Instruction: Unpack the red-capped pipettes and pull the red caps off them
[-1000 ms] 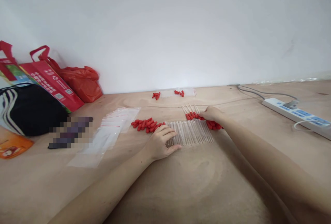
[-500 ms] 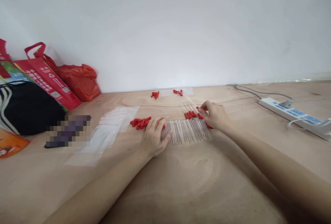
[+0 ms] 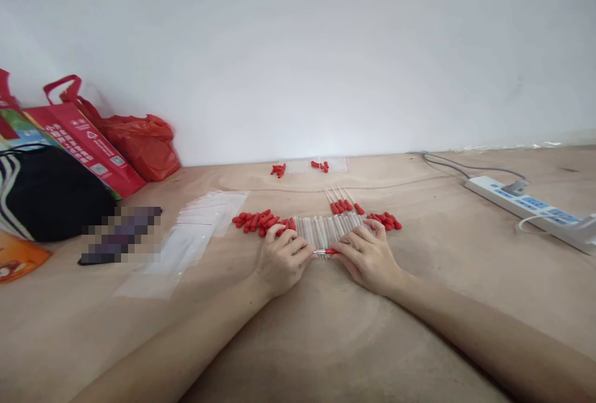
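Observation:
In the head view my left hand (image 3: 286,258) pinches a thin glass dropper tube (image 3: 320,252) lying level between my hands. A red rubber bulb (image 3: 331,251) is gripped in my right hand (image 3: 367,258), its end meeting the tube; how far the tube sits inside is too small to tell. Right behind them lies a row of clear glass tubes (image 3: 321,229). Loose red bulbs (image 3: 254,221) are heaped by my left hand, and another pile of bulbs (image 3: 386,221) is beyond my right fingers. Several droppers with bulbs fitted (image 3: 342,205) lie behind the row.
Clear zip bags (image 3: 190,235) lie to the left, beside a pixelated dark object (image 3: 121,235). Red bags (image 3: 139,145) and a black bag (image 3: 56,192) stand far left. A power strip (image 3: 531,204) is at right. Bagged red-bulbed pieces (image 3: 298,167) lie near the wall.
My right hand has come back from the fitted droppers toward me, now with a red bulb. My left hand has closed on a glass tube, and both hands meet in front of the row.

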Available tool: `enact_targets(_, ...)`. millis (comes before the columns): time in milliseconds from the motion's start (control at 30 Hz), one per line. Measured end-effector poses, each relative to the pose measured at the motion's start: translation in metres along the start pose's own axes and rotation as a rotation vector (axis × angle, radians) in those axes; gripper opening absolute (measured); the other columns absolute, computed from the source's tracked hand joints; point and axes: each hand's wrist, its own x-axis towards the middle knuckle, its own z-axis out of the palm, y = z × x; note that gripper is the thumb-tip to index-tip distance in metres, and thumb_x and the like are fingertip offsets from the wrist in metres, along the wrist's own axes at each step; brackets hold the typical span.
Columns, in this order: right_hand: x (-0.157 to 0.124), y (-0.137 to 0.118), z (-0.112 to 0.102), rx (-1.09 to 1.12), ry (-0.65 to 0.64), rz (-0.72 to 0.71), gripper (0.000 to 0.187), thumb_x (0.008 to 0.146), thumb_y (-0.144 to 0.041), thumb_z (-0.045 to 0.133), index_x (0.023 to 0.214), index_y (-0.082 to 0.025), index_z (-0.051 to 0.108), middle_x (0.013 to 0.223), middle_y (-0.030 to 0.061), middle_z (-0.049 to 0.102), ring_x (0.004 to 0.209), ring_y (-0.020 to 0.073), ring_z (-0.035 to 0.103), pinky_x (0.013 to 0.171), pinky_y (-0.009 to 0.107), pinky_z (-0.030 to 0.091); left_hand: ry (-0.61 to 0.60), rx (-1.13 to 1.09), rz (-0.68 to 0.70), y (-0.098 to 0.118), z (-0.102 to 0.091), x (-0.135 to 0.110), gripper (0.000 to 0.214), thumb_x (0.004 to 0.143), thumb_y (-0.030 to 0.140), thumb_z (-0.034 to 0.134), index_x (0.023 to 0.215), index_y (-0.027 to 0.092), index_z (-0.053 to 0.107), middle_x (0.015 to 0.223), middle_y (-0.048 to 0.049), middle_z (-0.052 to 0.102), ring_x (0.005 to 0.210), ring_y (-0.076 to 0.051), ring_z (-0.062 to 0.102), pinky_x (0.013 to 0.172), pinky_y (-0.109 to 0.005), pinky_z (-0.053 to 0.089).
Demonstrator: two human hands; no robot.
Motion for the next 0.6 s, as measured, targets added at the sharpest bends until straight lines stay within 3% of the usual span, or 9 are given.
enact_targets(167, -0.0029, 0.0007, 0.0000, -0.003, 0.012, -0.023, 0.011, 0.078, -0.020, 0.050, 0.074, -0.021, 0.060, 0.064, -0.0022, 0.055, 0.068, 0.0123, 0.044, 0.088, 0.040, 0.022, 0.027, -0.002, -0.010, 0.0008, -0.0011, -0.0001, 0.014, 0.083, 0.023, 0.050, 0.073, 0.021, 0.060, 0.057, 0.0038, 0.059, 0.065, -0.013, 0.048, 0.078, -0.037, 0.030)
enact_targets(600, -0.0071, 0.0038, -0.0021, 0.120, -0.027, -0.103, 0.013, 0.077, -0.018, 0.045, 0.075, -0.020, 0.057, 0.068, -0.0029, 0.057, 0.078, 0.0130, 0.050, 0.093, 0.044, 0.017, 0.043, -0.052, 0.005, 0.0037, -0.0008, 0.0008, 0.014, 0.084, 0.023, 0.049, 0.074, 0.020, 0.058, 0.057, 0.0047, 0.060, 0.066, -0.013, 0.048, 0.075, -0.036, 0.029)
